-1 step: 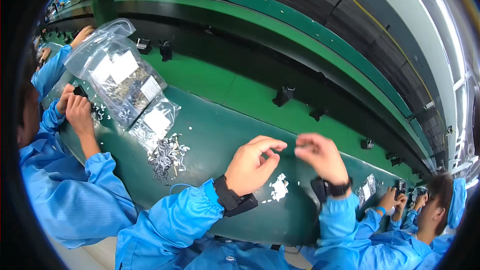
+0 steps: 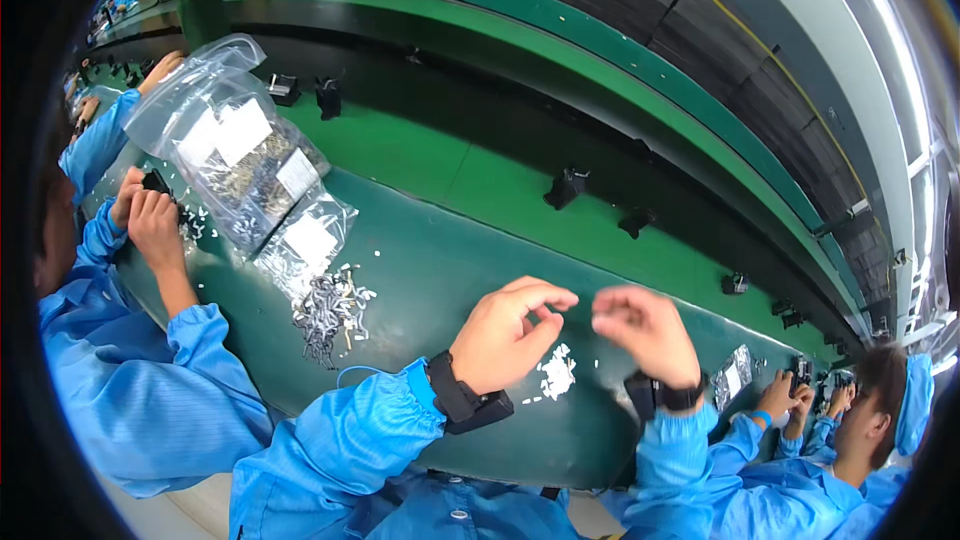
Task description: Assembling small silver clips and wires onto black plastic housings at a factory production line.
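My left hand [image 2: 503, 333] is held over the dark green table, its fingers curved and the thumb tip apart from the fingertips. No object shows between them. Facing it on the right is my right hand [image 2: 650, 328], with bent fingers softened by motion blur, so I cannot tell whether it grips anything. Below and between the hands, a small pile of white pieces [image 2: 558, 372] lies on the table. Left of my left hand is a heap of grey, black and whitish small parts [image 2: 328, 312], spilling by a clear plastic bag [image 2: 305, 240].
A large clear bag of small parts [image 2: 245, 165] lies at the far left, beside a co-worker's hands [image 2: 152, 225]. Black parts [image 2: 567, 190] stand spaced along the green conveyor [image 2: 450, 175]. Another co-worker's hands [image 2: 780, 398] work at the right, near a small clear bag [image 2: 733, 377].
My right hand has shifted slightly down and to the right. My left hand stays almost in place.
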